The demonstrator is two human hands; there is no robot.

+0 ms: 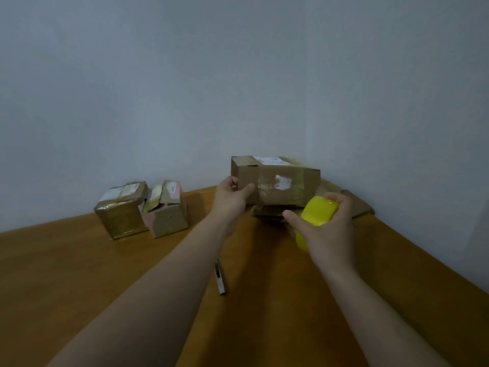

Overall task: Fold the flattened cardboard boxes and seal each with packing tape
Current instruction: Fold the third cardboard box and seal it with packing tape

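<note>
1. Taped box (121, 210), far left on the desk (66, 274): folded up, and glossy tape is seen over its sides. It is judged finished.

2. Second box (166, 209), touching the first on its right: folded up, with pink patches. Its top flaps appear partly raised, and whether it is sealed cannot be told.

3. Small slim tool (220, 278), lying on the desk between the forearms and touched by nothing. Its kind is too blurred to be named.

4. Left hand (232, 197): its grip is closed on the left end of the held box (275, 178), thumb on the near face. The box is folded up and raised over the desk near the wall corner. A band of tape is already seen across the near face and top.

5. Yellow tape roll (317, 211): clasped in the curled grip of the right hand (330, 229), just below the box's right end. No strip is seen running from it to the box.

6. Flat cardboard (357, 203), under and behind the held box: judged to be boxes not yet folded.

Progress: two boxes set aside, a third being sealed, flat pieces left.
</note>
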